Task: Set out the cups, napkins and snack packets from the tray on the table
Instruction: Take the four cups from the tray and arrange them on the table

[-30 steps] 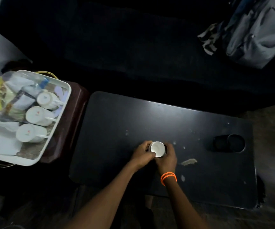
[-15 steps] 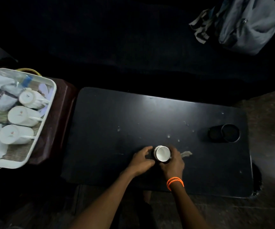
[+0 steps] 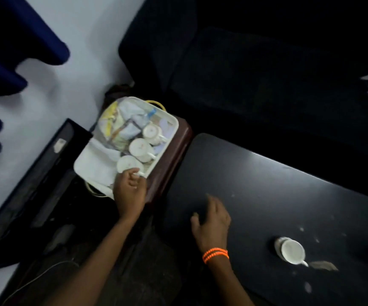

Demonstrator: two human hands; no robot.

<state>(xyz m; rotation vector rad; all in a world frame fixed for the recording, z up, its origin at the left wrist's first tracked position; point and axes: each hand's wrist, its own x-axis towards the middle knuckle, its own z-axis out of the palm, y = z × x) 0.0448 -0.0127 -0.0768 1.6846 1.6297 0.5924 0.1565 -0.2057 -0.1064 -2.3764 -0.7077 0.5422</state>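
A white tray rests on a dark red stool left of the black table. Three white cups lie in it, along with white napkins and snack packets. My left hand reaches over the tray's near edge, its fingers closed around the handle of the nearest cup. One white cup stands upright on the table at the right. My right hand hovers over the table's left part, fingers spread, holding nothing.
The dark red stool carries the tray. A dark sofa runs behind the table. A black flat panel leans at the left by a pale wall. A scrap of paper lies beside the cup on the table.
Both hands have let go of the cup on the table. My left hand has moved to the tray and gripped a cup's handle. The view swung left.
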